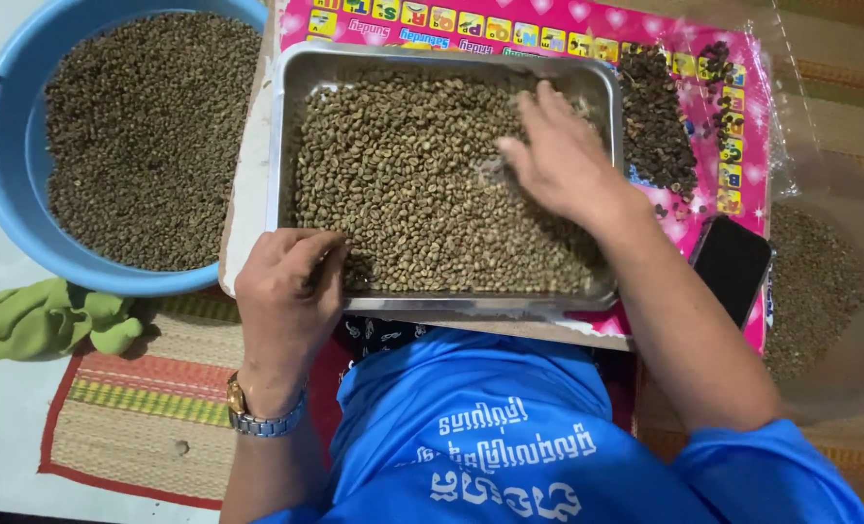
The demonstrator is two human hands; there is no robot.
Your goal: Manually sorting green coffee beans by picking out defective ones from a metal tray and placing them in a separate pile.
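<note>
Countless matte oval beans (422,184), rectangular steel tray (451,60)

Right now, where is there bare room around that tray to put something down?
Free: the pale floor below the green cloth, and the woven mat left of the left hand. Crowded: the metal tray, blue basin, and pink board with dark beans and phone.

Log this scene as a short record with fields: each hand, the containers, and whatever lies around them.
left hand: curled on the near rim of the metal tray, fingers among pale beans
right hand: spread flat on the beans at the tray's far right
basin: blue, left of tray, full of darker beans
dark pile: loose on the pink board, right of tray
phone: black, near the right forearm
gloves: green, on the floor below the basin
</note>
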